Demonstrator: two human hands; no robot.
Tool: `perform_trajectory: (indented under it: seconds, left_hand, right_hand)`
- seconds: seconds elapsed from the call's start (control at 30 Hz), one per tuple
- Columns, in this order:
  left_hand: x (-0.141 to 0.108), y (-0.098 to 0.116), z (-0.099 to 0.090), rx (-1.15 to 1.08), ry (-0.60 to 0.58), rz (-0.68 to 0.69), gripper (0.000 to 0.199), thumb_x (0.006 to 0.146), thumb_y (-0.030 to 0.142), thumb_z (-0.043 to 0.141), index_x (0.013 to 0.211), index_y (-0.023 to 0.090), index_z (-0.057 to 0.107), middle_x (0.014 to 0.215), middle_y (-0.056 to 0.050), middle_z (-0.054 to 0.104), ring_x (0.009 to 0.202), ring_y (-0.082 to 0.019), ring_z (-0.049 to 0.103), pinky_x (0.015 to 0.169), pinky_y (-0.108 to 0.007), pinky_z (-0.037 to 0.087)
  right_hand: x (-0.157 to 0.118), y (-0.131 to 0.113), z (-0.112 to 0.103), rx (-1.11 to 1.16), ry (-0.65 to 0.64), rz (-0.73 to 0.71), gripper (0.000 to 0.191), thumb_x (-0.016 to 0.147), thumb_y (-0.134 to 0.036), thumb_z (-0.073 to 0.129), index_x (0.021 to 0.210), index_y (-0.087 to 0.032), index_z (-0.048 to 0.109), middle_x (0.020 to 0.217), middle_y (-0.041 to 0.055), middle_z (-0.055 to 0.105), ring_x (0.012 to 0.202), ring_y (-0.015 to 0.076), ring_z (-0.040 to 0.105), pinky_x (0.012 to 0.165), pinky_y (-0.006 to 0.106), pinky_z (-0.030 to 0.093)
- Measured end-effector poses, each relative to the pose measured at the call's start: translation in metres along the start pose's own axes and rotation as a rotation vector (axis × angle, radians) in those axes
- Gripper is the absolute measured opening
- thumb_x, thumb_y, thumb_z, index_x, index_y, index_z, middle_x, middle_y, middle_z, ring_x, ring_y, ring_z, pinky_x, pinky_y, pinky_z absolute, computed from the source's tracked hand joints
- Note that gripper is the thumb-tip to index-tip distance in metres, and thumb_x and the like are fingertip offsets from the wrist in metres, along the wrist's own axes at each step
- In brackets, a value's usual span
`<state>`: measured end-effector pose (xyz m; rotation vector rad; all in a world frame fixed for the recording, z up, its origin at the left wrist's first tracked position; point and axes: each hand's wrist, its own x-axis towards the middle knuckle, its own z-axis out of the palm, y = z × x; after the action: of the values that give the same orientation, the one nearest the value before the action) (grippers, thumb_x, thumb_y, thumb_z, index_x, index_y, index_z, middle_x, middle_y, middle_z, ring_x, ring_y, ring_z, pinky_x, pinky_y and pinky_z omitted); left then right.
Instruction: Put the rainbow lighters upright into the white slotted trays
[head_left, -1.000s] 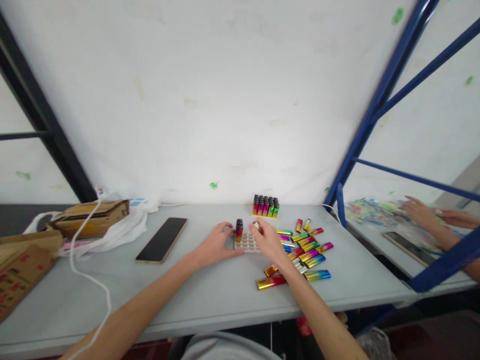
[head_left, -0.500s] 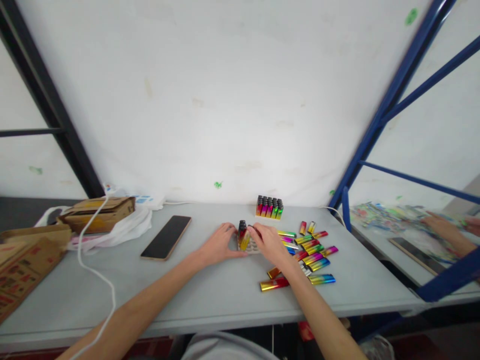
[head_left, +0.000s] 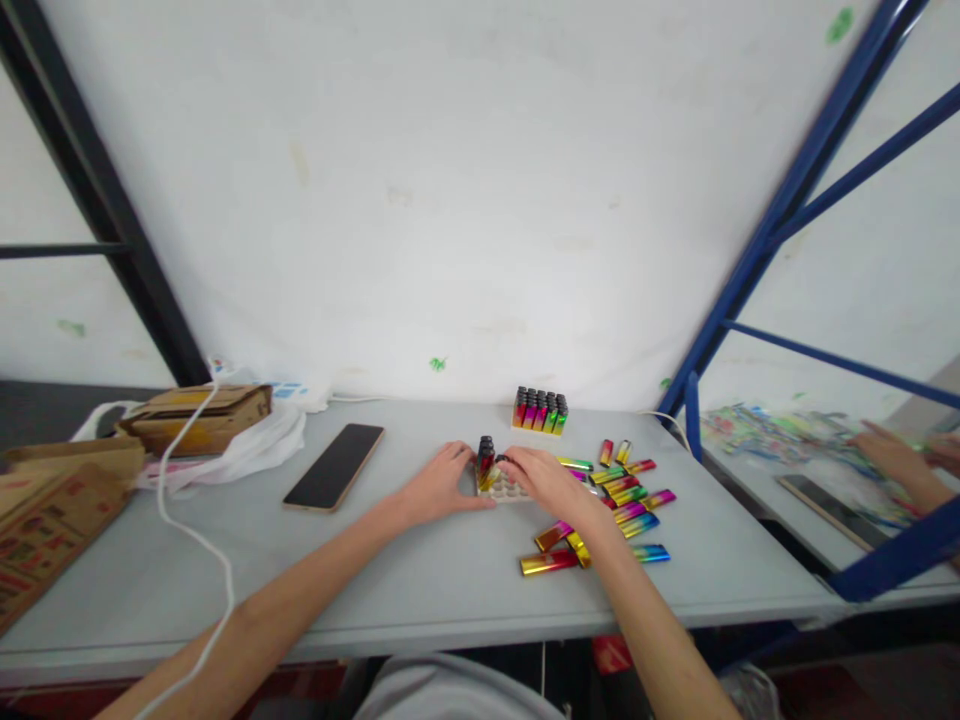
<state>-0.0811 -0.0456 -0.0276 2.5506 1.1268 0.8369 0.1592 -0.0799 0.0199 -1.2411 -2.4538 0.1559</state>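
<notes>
A small pale tray (head_left: 513,492) with rows of round holes lies on the table between my hands. My left hand (head_left: 435,484) curves round its left end, thumb along the front edge and fingertips at the back. A few black-topped lighters (head_left: 486,448) stand upright in the tray's left end. Between the fingertips of my right hand (head_left: 546,482) is a yellowish lighter (head_left: 491,478), tilted over the holes beside the standing ones; its top is partly covered by the fingers. Loose metallic-coloured lighters (head_left: 626,495) lie to the right, some hidden under my right forearm.
A filled block of upright lighters (head_left: 539,412) stands near the wall. On the left are a phone (head_left: 335,467), cardboard boxes (head_left: 67,510), a white plastic bag (head_left: 277,432) and a white cable (head_left: 196,545). A blue metal frame (head_left: 750,260) rises at the right; another person's hand (head_left: 889,450) shows beyond it.
The lighter in my right hand has gone lower towards the tray, and less of its body shows. My left hand stays at the tray. The view has shifted slightly.
</notes>
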Motion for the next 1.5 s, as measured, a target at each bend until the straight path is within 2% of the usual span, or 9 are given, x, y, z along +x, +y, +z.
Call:
perform_trajectory:
  seconds: [0.27, 0.4, 0.5, 0.63, 0.8, 1.03, 1.17, 1.37, 1.5]
  left_hand:
    - [0.001, -0.002, 0.001, -0.002, -0.011, 0.010, 0.061, 0.079, 0.075, 0.079, 0.105, 0.021, 0.067, 0.110, -0.011, 0.068, 0.108, -0.033, 0.066, 0.099, -0.046, 0.055]
    - [0.002, -0.002, 0.000, -0.012, -0.005, 0.000, 0.063, 0.078, 0.076, 0.078, 0.107, 0.021, 0.069, 0.112, -0.012, 0.069, 0.108, -0.034, 0.067, 0.099, -0.046, 0.056]
    - [0.003, -0.003, 0.000, -0.017, -0.013, -0.012, 0.064, 0.077, 0.074, 0.079, 0.111, 0.020, 0.070, 0.116, -0.013, 0.069, 0.113, -0.035, 0.067, 0.103, -0.048, 0.055]
    - [0.003, -0.005, 0.001, -0.008, -0.027, -0.026, 0.064, 0.078, 0.071, 0.080, 0.113, 0.019, 0.069, 0.120, -0.015, 0.069, 0.116, -0.037, 0.065, 0.107, -0.050, 0.054]
    - [0.004, -0.005, 0.001, -0.001, -0.032, -0.029, 0.062, 0.077, 0.070, 0.081, 0.113, 0.020, 0.069, 0.119, -0.014, 0.069, 0.115, -0.036, 0.066, 0.107, -0.049, 0.054]
    - [0.002, -0.002, -0.001, -0.011, -0.022, -0.026, 0.061, 0.077, 0.071, 0.080, 0.109, 0.021, 0.068, 0.118, -0.015, 0.069, 0.114, -0.036, 0.066, 0.105, -0.050, 0.055]
    - [0.001, 0.001, -0.002, -0.012, -0.011, -0.023, 0.059, 0.078, 0.069, 0.081, 0.108, 0.021, 0.068, 0.117, -0.014, 0.069, 0.113, -0.035, 0.067, 0.104, -0.048, 0.055]
    - [0.002, 0.001, -0.003, -0.022, -0.004, -0.023, 0.058, 0.076, 0.067, 0.084, 0.108, 0.021, 0.069, 0.117, -0.013, 0.070, 0.112, -0.034, 0.067, 0.102, -0.047, 0.056]
    - [0.004, -0.004, -0.004, -0.032, -0.010, -0.058, 0.058, 0.074, 0.065, 0.084, 0.109, 0.020, 0.071, 0.115, -0.014, 0.071, 0.109, -0.035, 0.069, 0.100, -0.047, 0.057]
  right_hand:
    - [0.001, -0.023, 0.009, -0.040, 0.001, 0.123, 0.024, 0.111, -0.038, 0.054, 0.108, -0.021, 0.072, 0.093, 0.0102, 0.078, 0.080, 0.0259, 0.072, 0.071, 0.031, 0.046]
    - [-0.011, -0.015, -0.018, 0.117, 0.016, 0.102, 0.022, 0.106, -0.041, 0.063, 0.101, -0.021, 0.072, 0.082, 0.0034, 0.074, 0.075, 0.0216, 0.068, 0.071, 0.029, 0.046]
    - [-0.041, -0.002, -0.049, 0.256, 0.017, 0.097, 0.023, 0.107, -0.042, 0.061, 0.106, -0.021, 0.072, 0.084, 0.0021, 0.074, 0.073, 0.0195, 0.067, 0.071, 0.029, 0.049]
    - [-0.099, 0.002, -0.061, 0.178, 0.034, 0.102, 0.017, 0.101, -0.041, 0.069, 0.103, -0.025, 0.075, 0.103, 0.0061, 0.075, 0.100, 0.0262, 0.070, 0.093, 0.038, 0.054]
    - [-0.139, 0.003, -0.024, 0.054, 0.085, 0.078, 0.030, 0.106, -0.026, 0.057, 0.131, -0.029, 0.072, 0.135, 0.0106, 0.068, 0.127, 0.0280, 0.063, 0.116, 0.048, 0.048]
    - [-0.113, 0.022, 0.001, -0.026, 0.129, 0.076, 0.033, 0.107, -0.024, 0.056, 0.135, -0.027, 0.072, 0.137, 0.0112, 0.071, 0.127, 0.0298, 0.063, 0.114, 0.055, 0.050]
    - [-0.097, 0.029, -0.001, -0.041, 0.102, 0.104, 0.032, 0.104, -0.022, 0.059, 0.134, -0.024, 0.072, 0.133, 0.0123, 0.071, 0.127, 0.0305, 0.063, 0.113, 0.053, 0.050]
    - [-0.081, 0.037, -0.016, -0.042, -0.029, 0.112, 0.011, 0.101, -0.028, 0.068, 0.105, -0.022, 0.077, 0.118, 0.0110, 0.074, 0.124, 0.0310, 0.064, 0.110, 0.049, 0.049]
    - [-0.078, 0.039, -0.023, -0.021, -0.043, 0.146, 0.006, 0.097, -0.026, 0.072, 0.100, -0.021, 0.071, 0.110, 0.0094, 0.074, 0.110, 0.0301, 0.068, 0.101, 0.047, 0.052]
